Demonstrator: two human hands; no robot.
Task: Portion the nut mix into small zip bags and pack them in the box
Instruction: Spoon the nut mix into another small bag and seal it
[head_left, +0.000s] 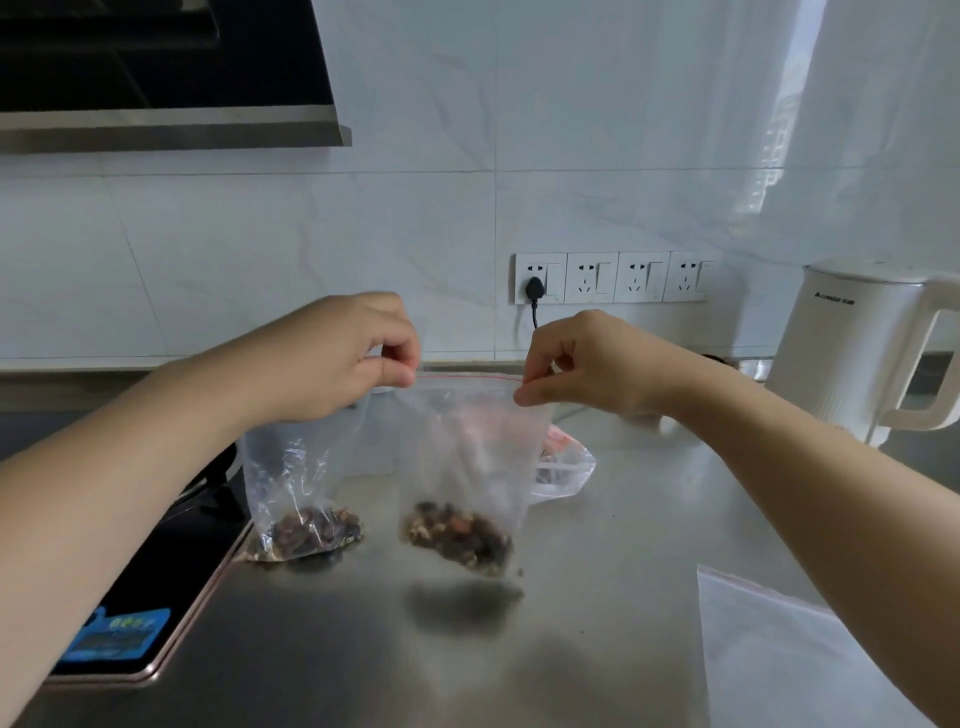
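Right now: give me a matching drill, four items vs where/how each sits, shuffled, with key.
Things
1. held zip bag
2. second nut bag
3. kettle
4. empty zip bag

States
A. flat on the counter, near right
B. hanging off the counter, pinched at its top by left hand and right hand
C. standing on the counter beside the cooktop
D. far right, by the wall

Pairs: 1-B, 2-C, 3-D, 4-A

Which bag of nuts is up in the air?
The zip bag with the red strip, pinched by left hand and right hand. The other nut bag stands on the counter.
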